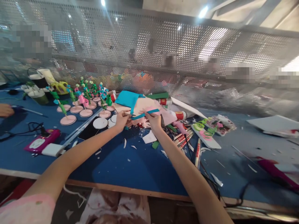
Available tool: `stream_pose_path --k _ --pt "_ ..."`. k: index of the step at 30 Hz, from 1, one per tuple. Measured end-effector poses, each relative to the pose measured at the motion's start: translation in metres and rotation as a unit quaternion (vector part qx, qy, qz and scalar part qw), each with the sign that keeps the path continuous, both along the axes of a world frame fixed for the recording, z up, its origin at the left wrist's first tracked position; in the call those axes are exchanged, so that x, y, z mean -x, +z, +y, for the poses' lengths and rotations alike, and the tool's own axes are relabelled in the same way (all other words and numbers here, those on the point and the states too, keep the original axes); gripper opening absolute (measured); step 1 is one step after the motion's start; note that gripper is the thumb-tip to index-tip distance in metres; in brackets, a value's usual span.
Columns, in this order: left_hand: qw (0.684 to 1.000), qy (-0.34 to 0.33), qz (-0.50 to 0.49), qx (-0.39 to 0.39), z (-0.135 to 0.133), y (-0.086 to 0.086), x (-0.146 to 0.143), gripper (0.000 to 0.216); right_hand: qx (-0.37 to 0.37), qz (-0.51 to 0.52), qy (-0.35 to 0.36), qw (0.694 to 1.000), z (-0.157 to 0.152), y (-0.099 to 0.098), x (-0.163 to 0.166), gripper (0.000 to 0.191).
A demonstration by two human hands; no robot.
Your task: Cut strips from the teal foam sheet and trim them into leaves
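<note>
Both my arms reach forward over a blue table (130, 165). My left hand (122, 119) and my right hand (154, 119) each pinch one end of a thin teal foam strip (143, 114), held just above a heap of pink and white foam scraps (149, 109). A teal foam sheet (127, 98) lies just behind the strip. Both hands have their fingers closed on the strip. A dark tool handle seems to sit by my right hand, too blurred to name.
Several small foam flowers on pink round bases (79, 104) stand at the left. A magenta device (42, 141) and a dark phone (90, 132) lie left of my arm. Glue tubes (181, 115), pencils (184, 137) and paper bits lie right. A perforated metal screen (163, 53) backs the table. Another person's hand (6, 109) rests far left.
</note>
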State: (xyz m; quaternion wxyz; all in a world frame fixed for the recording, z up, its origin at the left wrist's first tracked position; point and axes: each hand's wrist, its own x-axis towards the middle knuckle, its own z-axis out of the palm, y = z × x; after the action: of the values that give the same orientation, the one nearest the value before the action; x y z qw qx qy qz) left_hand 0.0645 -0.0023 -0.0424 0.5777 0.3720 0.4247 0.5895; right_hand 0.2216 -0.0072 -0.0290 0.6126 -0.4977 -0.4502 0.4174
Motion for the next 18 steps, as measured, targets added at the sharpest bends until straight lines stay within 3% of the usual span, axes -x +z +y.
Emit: stream_pose_path --k 4,8,14,18 --pt "0.990 -0.093 -0.085 0.059 0.001 0.006 0.006 0.026 0.019 0.111 0.134 0.985 -0.003 0.003 -0.003 0.043" --pt "0.966 -0.211 -0.141 0.055 -0.001 0.006 0.010 0.024 0.038 0.175 0.160 0.971 -0.009 0.006 -0.012 0.036" --pt "0.975 -0.194 -0.107 0.015 -0.004 0.001 0.009 0.018 0.069 0.187 0.168 0.965 -0.006 0.003 -0.025 0.023" --pt "0.973 -0.194 -0.120 0.016 -0.007 -0.003 0.005 0.023 0.077 0.160 0.162 0.971 -0.002 -0.003 -0.029 0.028"
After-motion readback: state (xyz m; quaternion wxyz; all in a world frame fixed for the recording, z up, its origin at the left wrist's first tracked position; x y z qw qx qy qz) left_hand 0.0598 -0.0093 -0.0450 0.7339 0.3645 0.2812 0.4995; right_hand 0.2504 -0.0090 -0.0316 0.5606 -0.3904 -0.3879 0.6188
